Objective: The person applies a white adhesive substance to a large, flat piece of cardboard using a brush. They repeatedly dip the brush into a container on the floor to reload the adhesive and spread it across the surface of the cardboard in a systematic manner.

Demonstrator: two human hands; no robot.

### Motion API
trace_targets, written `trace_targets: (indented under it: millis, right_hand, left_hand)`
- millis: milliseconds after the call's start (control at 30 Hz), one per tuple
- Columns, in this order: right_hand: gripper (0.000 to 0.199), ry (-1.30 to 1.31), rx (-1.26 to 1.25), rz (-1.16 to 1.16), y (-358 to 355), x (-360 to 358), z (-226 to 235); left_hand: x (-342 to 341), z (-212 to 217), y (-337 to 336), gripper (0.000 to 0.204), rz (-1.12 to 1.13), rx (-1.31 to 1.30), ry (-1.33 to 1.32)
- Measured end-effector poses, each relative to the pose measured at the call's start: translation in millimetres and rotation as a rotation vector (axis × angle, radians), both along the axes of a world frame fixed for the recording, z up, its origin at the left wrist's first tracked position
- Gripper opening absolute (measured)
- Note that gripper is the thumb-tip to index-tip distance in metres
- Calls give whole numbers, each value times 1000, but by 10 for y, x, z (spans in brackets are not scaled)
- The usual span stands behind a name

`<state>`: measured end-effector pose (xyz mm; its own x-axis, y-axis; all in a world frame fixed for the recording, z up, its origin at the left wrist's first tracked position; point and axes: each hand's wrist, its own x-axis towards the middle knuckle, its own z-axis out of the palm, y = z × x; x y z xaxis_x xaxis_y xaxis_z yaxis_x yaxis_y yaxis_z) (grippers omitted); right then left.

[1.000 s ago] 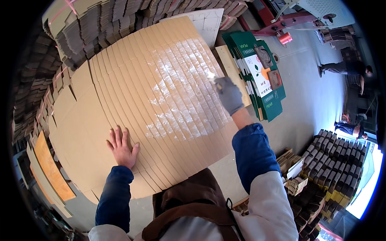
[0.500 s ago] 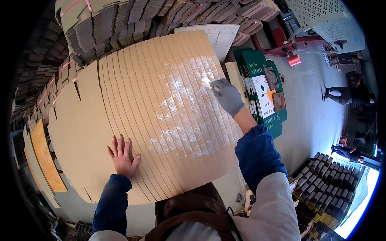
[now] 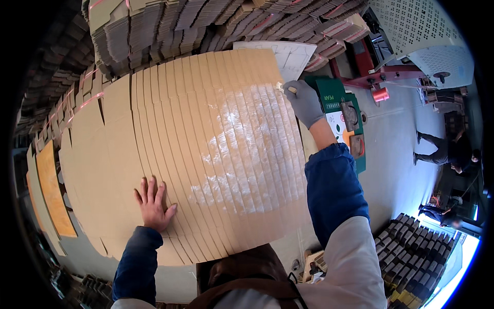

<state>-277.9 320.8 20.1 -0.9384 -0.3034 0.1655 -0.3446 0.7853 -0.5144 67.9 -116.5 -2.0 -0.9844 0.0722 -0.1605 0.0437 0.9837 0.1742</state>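
Head view: a bare left hand (image 3: 153,205) lay flat, fingers spread, at seven o'clock on fanned cardboard sheets (image 3: 206,149) filling the centre. The gloved right hand (image 3: 304,103), fingers closed around a small pale tool (image 3: 289,89), worked their one-o'clock edge beside green printed cartons (image 3: 346,121).
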Motion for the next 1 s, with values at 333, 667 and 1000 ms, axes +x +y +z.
trace_targets:
  millis: [333,667,1000]
  right_hand:
    - [20,-67,129,-81,214,-176,0]
    - [19,57,90,-167,-120,192,30]
    - [16,-168,-271,129,-1838,440,85]
  left_hand:
    - [-29,-58,36,77,-17,29,25]
    - [-56,7,52,76,26,25,-8]
    - [-67,0,39,78,28,45,16]
